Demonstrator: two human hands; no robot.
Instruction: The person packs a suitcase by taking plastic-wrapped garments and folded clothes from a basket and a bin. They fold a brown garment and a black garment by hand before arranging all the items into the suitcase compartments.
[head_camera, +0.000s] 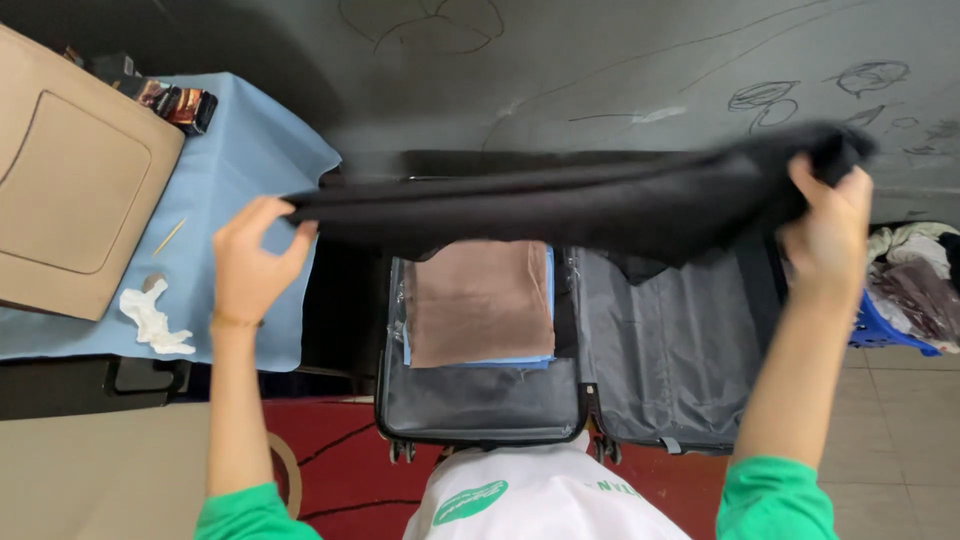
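- The left hand (250, 262) pinches 1 end of a black garment (560, 205), thumb and fingers closed narrowly on the cloth's edge.
- The right hand (828, 225) is clamped on the other end, with a bunched fistful of the cloth gathered above the fingers.
- The garment hangs stretched between the 2 hands, roughly level, held in the air above an open suitcase (480, 405) on the floor.
- The suitcase lies with both halves flat. The left half holds a folded brown cloth (480, 300) lying on a folded blue cloth (530, 362). The right half, lined in grey (670, 350), looks bare where it shows; its upper part is hidden by the garment.
- As a judgement: the grip is uneven, a light pinch on the left against a full bunch on the right, so the cloth sags and creases near the right end. Taking matching corners in each hand would let it hang flatter.
- Keeping the garment taut and level, squared to the suitcase's edges, would help any fold come out neat.
- The risk I see is the slim left pinch slipping, dropping that end onto the brown cloth and rumpling the stack.
- To the left, a light blue sheet (240, 170) covers a surface bearing a beige case (75, 190), a crumpled white tissue (152, 322) and a thin stick (168, 237).
- To the right, a blue basket (885, 335) holds a heap of clothes (920, 275).
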